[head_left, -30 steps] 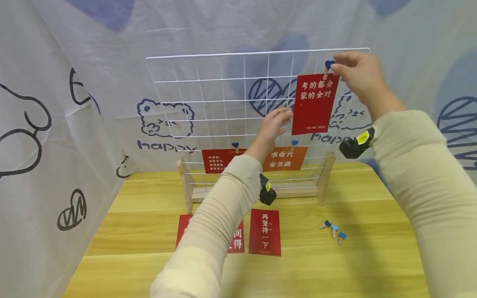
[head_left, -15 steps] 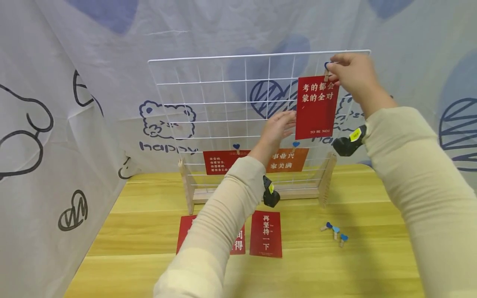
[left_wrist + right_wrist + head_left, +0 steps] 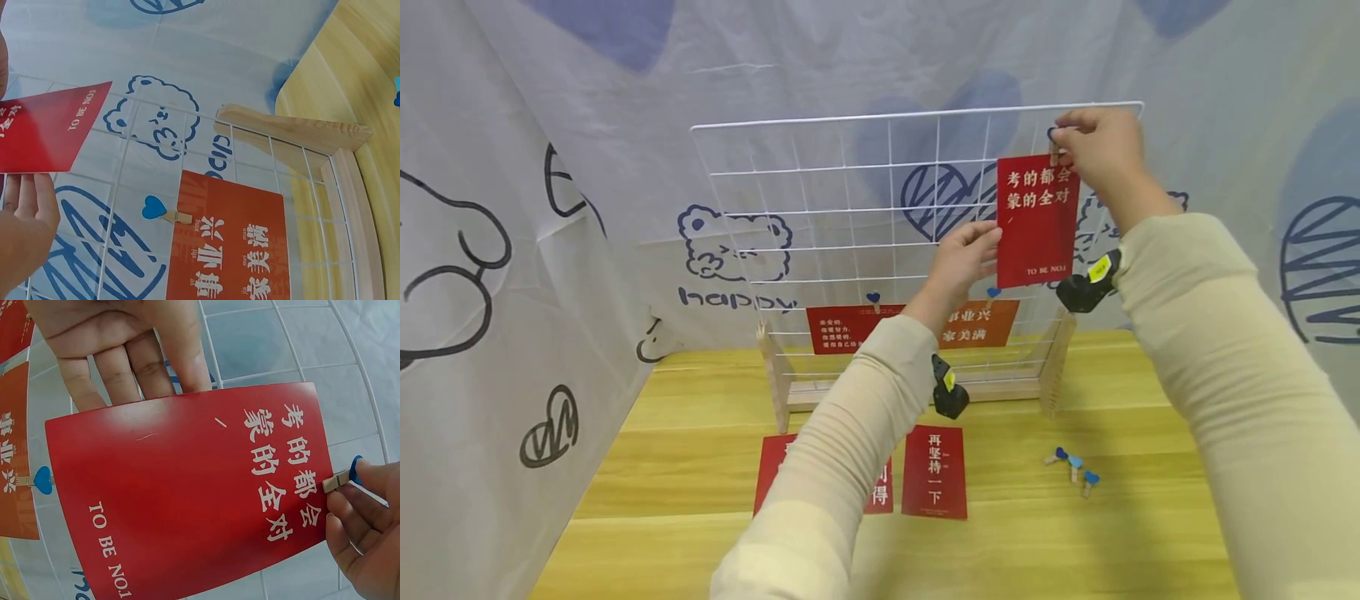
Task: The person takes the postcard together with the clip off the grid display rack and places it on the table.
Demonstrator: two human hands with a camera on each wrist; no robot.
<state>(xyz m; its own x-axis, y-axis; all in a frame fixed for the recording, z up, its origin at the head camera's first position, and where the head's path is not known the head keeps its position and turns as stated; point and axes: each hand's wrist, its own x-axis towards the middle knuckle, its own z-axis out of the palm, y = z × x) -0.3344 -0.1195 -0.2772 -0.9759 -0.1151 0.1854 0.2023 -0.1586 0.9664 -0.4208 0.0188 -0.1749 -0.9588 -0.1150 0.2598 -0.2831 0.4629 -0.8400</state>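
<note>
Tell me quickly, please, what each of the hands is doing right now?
Left hand: open, straight fingers against the red card.
Right hand: pinching the blue heart clip at the card's top.

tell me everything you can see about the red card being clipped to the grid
The red card is a glossy portrait rectangle that looks like thin card, printed with pale Chinese characters near the top and "TO BE NO.1" near the bottom. It hangs upright against the white wire grid, upper right. The right hand pinches a small wooden clip with a blue heart on its top edge; the left hand steadies its lower left edge.
</note>
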